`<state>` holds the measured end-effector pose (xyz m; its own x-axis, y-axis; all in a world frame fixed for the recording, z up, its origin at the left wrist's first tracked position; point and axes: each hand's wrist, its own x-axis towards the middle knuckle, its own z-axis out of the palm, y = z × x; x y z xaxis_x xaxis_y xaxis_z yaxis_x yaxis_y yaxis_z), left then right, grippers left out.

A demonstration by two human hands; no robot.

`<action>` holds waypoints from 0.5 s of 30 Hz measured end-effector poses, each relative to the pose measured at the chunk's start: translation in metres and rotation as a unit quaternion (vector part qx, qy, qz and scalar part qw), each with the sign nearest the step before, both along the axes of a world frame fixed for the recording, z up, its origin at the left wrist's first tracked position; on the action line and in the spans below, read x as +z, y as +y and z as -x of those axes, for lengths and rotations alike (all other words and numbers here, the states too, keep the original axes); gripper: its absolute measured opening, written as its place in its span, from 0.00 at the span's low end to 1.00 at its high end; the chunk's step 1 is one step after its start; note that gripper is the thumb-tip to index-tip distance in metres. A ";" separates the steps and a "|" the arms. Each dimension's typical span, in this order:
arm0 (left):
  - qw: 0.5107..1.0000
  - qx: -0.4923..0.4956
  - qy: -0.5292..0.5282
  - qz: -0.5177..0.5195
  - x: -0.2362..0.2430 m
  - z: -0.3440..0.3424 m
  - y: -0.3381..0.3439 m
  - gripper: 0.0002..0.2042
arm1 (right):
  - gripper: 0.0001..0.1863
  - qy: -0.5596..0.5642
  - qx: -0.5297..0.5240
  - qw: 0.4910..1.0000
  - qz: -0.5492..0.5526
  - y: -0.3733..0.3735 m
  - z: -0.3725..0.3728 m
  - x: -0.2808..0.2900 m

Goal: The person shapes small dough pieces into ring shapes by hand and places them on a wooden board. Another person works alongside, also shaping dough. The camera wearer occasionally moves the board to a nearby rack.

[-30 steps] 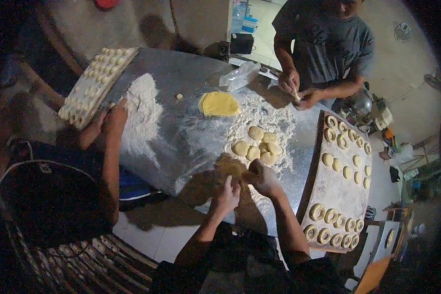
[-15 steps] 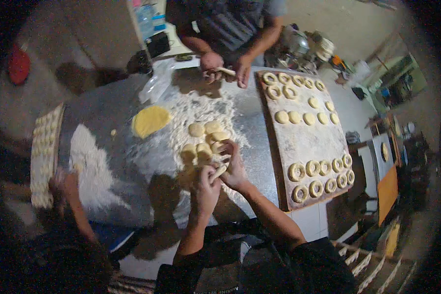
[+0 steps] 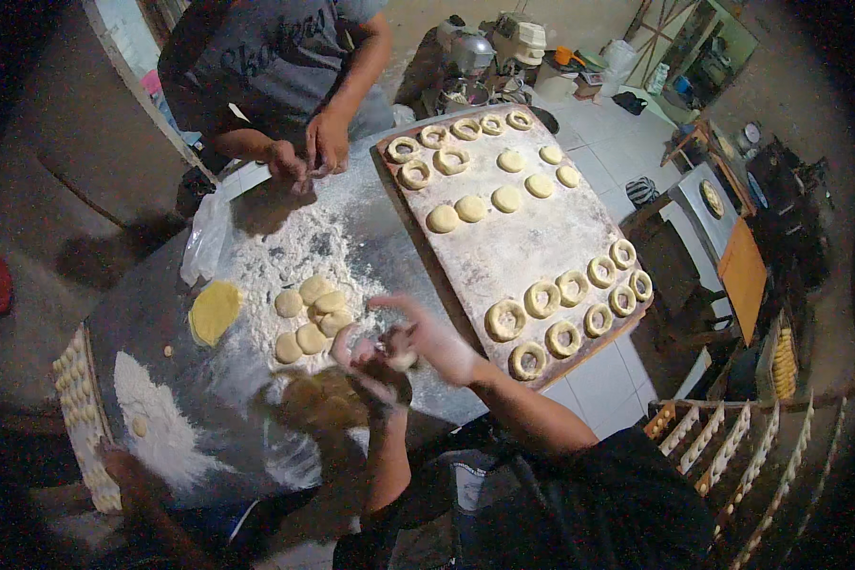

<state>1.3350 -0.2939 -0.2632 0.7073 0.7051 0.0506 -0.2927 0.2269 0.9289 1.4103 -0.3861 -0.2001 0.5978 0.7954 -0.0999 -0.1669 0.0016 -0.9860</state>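
Observation:
My left hand (image 3: pixel 372 372) and my right hand (image 3: pixel 439 344) meet over the near edge of the steel table. Between them is a small pale piece of dough (image 3: pixel 403 361), mostly hidden and blurred. Fingers of my left hand curl up around it; my right hand presses close from the right with its index finger stretched out. Just beyond lies a cluster of flattened dough rounds (image 3: pixel 311 337) on scattered flour (image 3: pixel 266 256).
To the right, a floured board (image 3: pixel 503 252) bears dough rings (image 3: pixel 541 299) and plain rounds (image 3: pixel 506 199). A yellow dough sheet (image 3: pixel 215 312) and a flour heap (image 3: pixel 152 408) lie left. Across stands a co-worker, hands (image 3: pixel 304 163) together; another person's hand (image 3: pixel 123 467) is near the left tray (image 3: pixel 81 404).
My view has turned, bringing the board nearer the middle. My hands have drawn away from the dough cluster, nearer me and rightward. The co-worker's hands have come closer together.

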 end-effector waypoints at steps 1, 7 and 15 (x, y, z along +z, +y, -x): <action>1.000 -0.012 0.020 0.008 -0.001 -0.015 -0.010 0.24 | 0.26 0.246 -0.141 0.949 -0.134 -0.011 -0.009 -0.007; 0.978 -0.010 0.015 -0.206 0.014 -0.069 -0.065 0.12 | 0.22 0.150 -0.082 0.980 -0.098 -0.076 -0.063 0.006; 0.975 -0.006 0.003 -0.221 0.013 -0.128 -0.125 0.09 | 0.25 0.055 -0.037 0.984 -0.166 -0.124 -0.118 -0.029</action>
<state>1.4628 -0.4185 -0.2505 0.7167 0.6075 0.3424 -0.2859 -0.1919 0.9388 1.5283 -0.5098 -0.2294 0.6549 0.7502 0.0912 -0.2601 0.3370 -0.9049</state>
